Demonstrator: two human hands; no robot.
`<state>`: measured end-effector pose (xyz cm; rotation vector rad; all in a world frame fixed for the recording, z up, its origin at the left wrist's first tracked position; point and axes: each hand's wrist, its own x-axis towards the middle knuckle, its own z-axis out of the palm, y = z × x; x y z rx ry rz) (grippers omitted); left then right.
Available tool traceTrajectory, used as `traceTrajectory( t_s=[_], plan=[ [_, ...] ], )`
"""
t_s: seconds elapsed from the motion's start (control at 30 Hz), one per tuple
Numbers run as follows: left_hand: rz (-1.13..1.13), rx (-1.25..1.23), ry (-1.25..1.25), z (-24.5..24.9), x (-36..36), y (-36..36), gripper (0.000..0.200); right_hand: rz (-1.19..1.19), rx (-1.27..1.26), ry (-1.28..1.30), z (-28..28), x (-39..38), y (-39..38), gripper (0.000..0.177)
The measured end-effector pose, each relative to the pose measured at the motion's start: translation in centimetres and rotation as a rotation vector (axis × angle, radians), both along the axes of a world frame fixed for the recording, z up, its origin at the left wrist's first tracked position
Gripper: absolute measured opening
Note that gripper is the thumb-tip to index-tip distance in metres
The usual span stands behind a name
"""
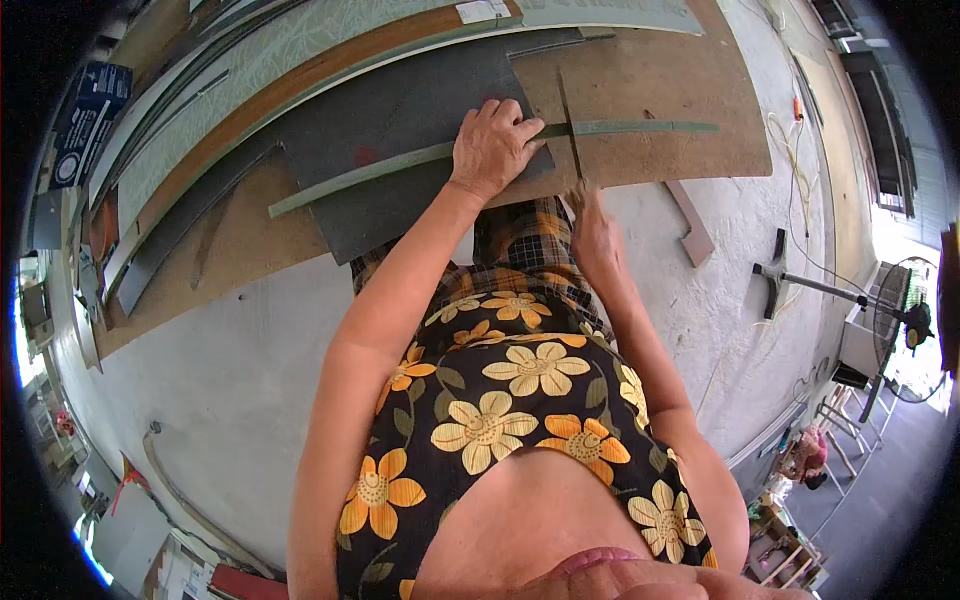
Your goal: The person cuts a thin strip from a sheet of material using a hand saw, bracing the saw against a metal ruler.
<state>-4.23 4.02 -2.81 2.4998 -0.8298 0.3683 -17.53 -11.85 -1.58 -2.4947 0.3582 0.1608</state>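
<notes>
My left hand [495, 147] presses a long green strip [380, 172] down on a dark grey sheet [400, 105], its fingers bent around the strip. Right of it, my right hand [592, 225] is closed on the near end of a thin dark blade [568, 120]. The blade lies across the green strip, pointing away from me; its handle is hidden in the hand. Beyond the blade the strip continues to the right over a brown board [670, 90].
Long patterned panels [330, 35] lie along the board's far side. An angled brown piece [688, 225] is below the board's right part. Farther right stand a fan [905, 325] and a person [803, 455]. A dark blue box [90, 120] is at far left.
</notes>
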Motion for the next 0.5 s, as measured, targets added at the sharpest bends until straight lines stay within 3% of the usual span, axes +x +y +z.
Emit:
traceTrajectory(
  t_s=[0.17, 0.27, 0.37, 0.47, 0.5],
  plan=[
    [-0.007, 0.009, -0.011, 0.0, 0.0, 0.2, 0.027, -0.044, 0.082, 0.056, 0.8, -0.3, 0.2, 0.018],
    [-0.003, 0.005, -0.021, -0.2, 0.0, 0.2, 0.026, 0.044, -0.003, -0.138, -0.1, 3.6, 0.2, 0.021],
    [-0.011, 0.009, -0.015, -0.1, 0.1, 0.4, 0.026, 0.051, -0.029, -0.134, -1.0, 6.2, -0.1, 0.022],
    [-0.019, 0.015, -0.006, 0.1, 0.0, 0.3, 0.027, 0.073, 0.038, -0.186, -1.4, 3.0, -0.3, 0.022],
    [-0.018, 0.023, 0.0, 0.2, 0.0, 0.2, 0.027, 0.04, 0.026, -0.072, -0.5, 1.3, 0.1, 0.024]
  ],
)
